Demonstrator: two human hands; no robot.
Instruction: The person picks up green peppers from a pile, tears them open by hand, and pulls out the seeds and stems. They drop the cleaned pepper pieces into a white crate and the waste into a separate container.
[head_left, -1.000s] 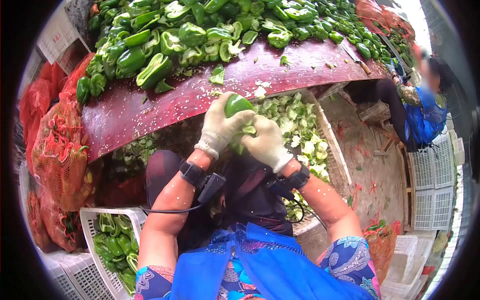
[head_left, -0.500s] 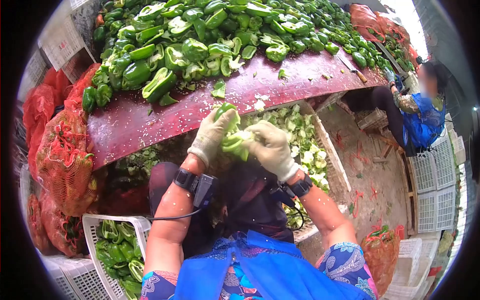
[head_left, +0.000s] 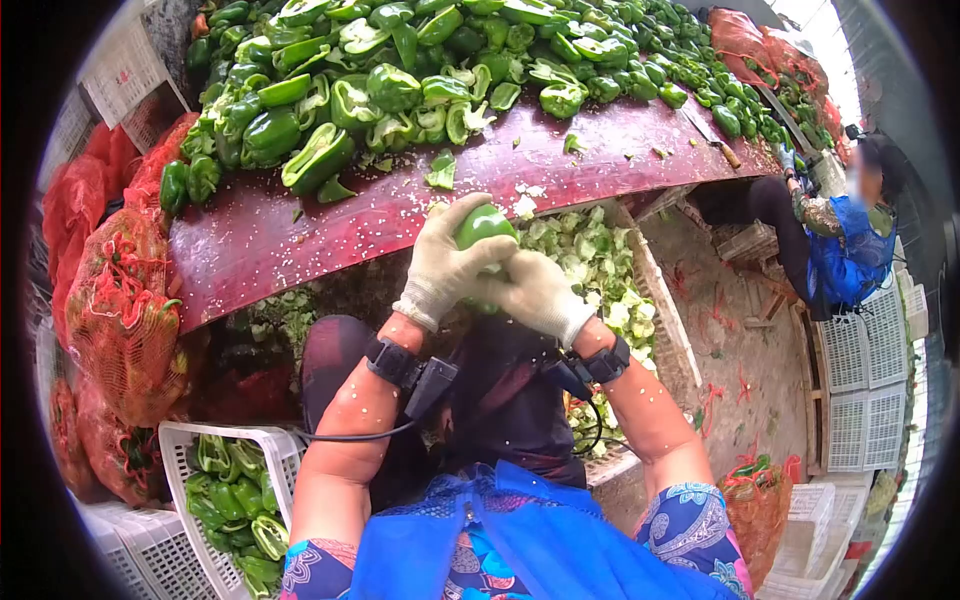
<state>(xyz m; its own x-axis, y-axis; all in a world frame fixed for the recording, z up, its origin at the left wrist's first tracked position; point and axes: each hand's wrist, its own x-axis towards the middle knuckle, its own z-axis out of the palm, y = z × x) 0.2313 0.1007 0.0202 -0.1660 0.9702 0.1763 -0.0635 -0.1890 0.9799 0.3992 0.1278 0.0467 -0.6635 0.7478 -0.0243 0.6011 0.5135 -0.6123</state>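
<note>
A seed-speckled red table (head_left: 310, 240) spans the twelve o'clock side, bearing heaped peppers (head_left: 390, 90). Near its closest edge, the left hand (head_left: 440, 262) curls its gloved fingers around a green pepper (head_left: 485, 226). Between four and five o'clock from it, the right hand (head_left: 545, 293) touches its lower part; those fingertips are hidden, so I can't tell how far they close. A crate (head_left: 183, 432) of cut peppers stands at eight o'clock.

A vegetable-processing workshop: green bell peppers (head_left: 392, 88), many cut open, lie heaped on a red surface (head_left: 290, 245) across the frame's top; red mesh sacks (head_left: 125, 320) bulge at left, white plastic crates (head_left: 848, 350) stand at right, and a co-worker (head_left: 848, 245) sits at upper right.
</note>
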